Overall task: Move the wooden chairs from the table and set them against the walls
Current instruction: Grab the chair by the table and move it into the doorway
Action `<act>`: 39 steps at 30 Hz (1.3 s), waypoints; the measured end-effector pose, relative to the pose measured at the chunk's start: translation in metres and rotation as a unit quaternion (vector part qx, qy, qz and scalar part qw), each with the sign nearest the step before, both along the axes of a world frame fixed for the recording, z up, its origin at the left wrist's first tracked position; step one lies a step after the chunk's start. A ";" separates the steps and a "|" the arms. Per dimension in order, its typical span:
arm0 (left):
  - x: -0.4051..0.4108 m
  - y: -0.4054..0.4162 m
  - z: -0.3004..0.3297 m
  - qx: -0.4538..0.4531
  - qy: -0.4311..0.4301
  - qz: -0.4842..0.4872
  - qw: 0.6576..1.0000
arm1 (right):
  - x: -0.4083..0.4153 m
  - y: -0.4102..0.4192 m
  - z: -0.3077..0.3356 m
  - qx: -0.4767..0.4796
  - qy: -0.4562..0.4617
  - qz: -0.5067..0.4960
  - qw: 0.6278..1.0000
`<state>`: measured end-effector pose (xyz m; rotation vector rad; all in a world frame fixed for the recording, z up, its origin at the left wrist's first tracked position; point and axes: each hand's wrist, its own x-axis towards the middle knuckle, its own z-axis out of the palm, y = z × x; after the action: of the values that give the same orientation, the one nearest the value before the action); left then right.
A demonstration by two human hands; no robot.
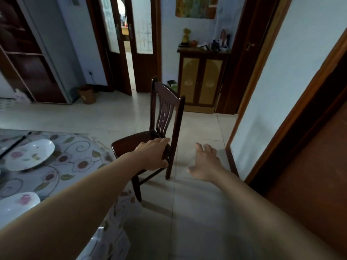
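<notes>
Wooden chair (165, 117): dark, slatted back, standing on the tiled floor just beside the table's rounded edge, seat turned toward the table, back toward the open floor; not yet at any wall
Left hand (153, 156): closed around the rear corner of the seat where it joins the back post, fingers over the top edge, thumb under; probably gripping low there to drag or pivot the chair clear of the table rather than lift it by the backrest
Right hand (203, 162): empty, fingers spread and relaxed, held over the floor just to the right of the chair; blurred, so likely reaching in for a second hold or steadying balance
Table (78, 162): near left, covered in a floral cloth under clear plastic; close enough to the seat that the chair needs to come outward first
White plate (31, 154): on the cloth, well away from the chair, out of the way of the pull
Second plate (17, 203): at the near edge of the table, partly hidden by the left forearm
Right wall (281, 91): pale, between two wooden door frames, near the chair; looks the nearest bare stretch to park it against
Bin (86, 93): small, brown, on the floor by the far left wall
Cabinet (201, 79): far wall, cluttered top, occupying that stretch
Doorway (129, 59): far, open; best kept unblocked
</notes>
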<state>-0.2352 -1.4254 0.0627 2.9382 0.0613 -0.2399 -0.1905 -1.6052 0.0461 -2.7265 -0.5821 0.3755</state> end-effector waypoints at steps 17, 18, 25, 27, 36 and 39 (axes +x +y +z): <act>0.246 0.154 0.000 -0.006 -0.014 0.038 0.999 | 0.245 0.164 0.000 -0.011 -0.024 0.032 0.999; 0.265 0.162 -0.001 -0.012 -0.014 0.038 0.999 | 0.263 0.172 0.000 -0.011 -0.024 0.030 0.999; 0.372 0.191 -0.018 -0.018 -0.006 0.033 0.999 | 0.364 0.208 -0.004 -0.015 -0.005 0.034 0.999; 0.394 0.196 -0.023 -0.010 -0.008 0.035 0.999 | 0.389 0.218 -0.006 -0.011 -0.009 0.042 0.999; 0.494 0.225 -0.048 0.003 0.001 0.067 0.998 | 0.500 0.262 -0.029 -0.006 0.014 0.077 0.997; 0.521 0.235 -0.059 0.018 -0.017 0.057 0.998 | 0.517 0.275 -0.044 -0.020 0.059 0.080 0.995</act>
<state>0.2860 -1.1899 0.0036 2.9617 0.2313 -0.1723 0.3263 -1.3302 0.0023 -2.6805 -0.7702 0.5894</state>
